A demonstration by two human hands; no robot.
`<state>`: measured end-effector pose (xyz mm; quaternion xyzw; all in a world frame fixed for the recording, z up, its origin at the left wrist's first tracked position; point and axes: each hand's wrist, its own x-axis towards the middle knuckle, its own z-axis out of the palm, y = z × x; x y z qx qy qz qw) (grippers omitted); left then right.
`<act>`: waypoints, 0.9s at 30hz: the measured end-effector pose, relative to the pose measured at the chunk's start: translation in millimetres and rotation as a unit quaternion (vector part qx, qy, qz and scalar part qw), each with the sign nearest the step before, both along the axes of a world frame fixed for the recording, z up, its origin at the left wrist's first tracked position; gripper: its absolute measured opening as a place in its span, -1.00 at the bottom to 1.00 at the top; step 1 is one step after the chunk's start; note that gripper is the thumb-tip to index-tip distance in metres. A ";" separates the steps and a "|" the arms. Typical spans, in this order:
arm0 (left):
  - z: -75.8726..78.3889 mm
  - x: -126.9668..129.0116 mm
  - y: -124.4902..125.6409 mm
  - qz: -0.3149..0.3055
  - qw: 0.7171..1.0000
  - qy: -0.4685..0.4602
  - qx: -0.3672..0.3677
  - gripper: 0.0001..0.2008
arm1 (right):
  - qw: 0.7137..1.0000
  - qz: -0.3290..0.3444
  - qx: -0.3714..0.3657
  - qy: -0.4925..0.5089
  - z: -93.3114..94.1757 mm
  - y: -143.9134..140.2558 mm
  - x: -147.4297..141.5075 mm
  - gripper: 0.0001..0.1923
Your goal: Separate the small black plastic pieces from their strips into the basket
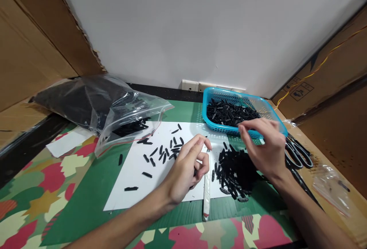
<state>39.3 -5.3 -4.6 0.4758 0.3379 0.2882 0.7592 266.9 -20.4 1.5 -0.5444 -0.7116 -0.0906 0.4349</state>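
My left hand is over the white sheet, its fingers curled in. Dark bits show between its fingers, looking like the small black plastic pieces scattered on the sheet. My right hand is raised by the near rim of the blue basket, thumb and forefinger pinched together; anything between them is too small to make out. Below it lies a dense pile of black pieces. A long white stick with a reddish end lies between the left hand and the pile.
A clear zip bag full of black pieces lies open at the back left. Scissors and a small plastic bag are at the right. Cardboard walls flank the green mat, and a socket strip runs behind.
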 end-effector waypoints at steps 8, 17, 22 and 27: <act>-1.1 -0.3 0.9 -0.061 0.997 -0.001 -0.042 -0.42 | 0.973 0.198 -0.115 0.032 2.2 -10.3 -27.4 -0.90; -10.9 1.4 -8.9 -0.019 0.998 0.022 -0.064 -0.37 | 0.926 0.337 -0.160 0.057 -18.8 -20.4 -57.1 -0.92; -13.7 2.0 -7.0 -0.013 0.999 0.014 -0.051 -0.39 | 0.926 0.338 -0.163 0.047 -16.9 -21.5 -57.8 -0.92; -10.6 1.5 -0.5 -0.057 0.997 0.021 -0.043 -0.37 | 0.940 0.307 -0.142 0.050 -12.8 -18.8 -48.6 -0.94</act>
